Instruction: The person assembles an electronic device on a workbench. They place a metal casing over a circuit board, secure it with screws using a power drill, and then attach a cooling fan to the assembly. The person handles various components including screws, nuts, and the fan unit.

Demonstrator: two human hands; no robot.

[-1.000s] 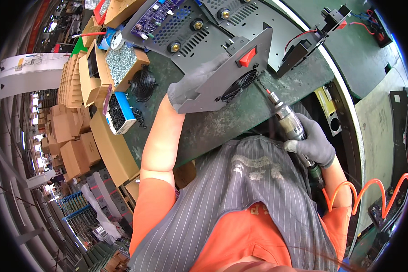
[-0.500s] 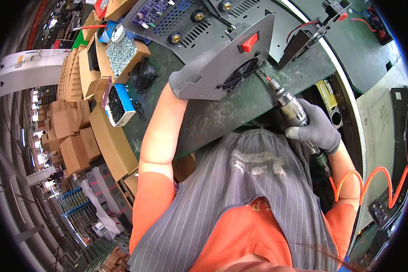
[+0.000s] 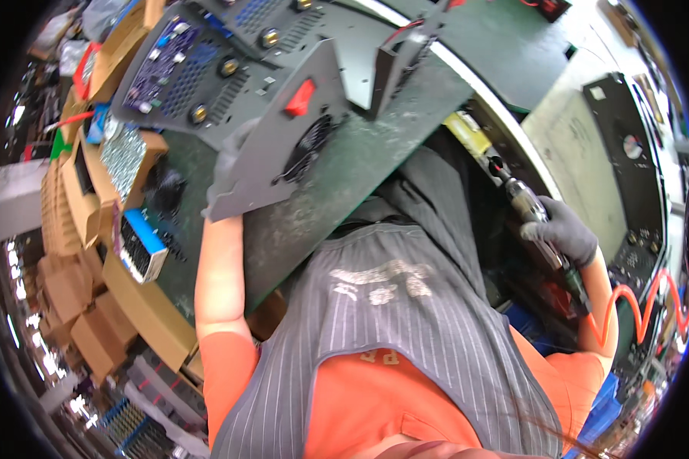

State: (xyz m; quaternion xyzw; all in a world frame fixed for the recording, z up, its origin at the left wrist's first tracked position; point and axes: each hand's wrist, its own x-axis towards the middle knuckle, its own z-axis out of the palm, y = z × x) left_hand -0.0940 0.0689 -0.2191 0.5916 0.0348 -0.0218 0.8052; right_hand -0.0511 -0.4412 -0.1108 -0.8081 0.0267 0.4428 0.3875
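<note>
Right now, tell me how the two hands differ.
The left hand reaches up onto the green bench and grips the grey fan panel; the right hand hangs off the bench edge, wrapped round a power screwdriver. The left is mostly hidden behind the panel, the right shows plainly. Both wear grey gloves.

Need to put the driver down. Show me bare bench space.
Bare green bench lies between the grey fan panel held by the left hand and the bench's near edge. The far side, around the grey chassis and cardboard bins, is crowded. The right hand grips the power screwdriver.
</note>
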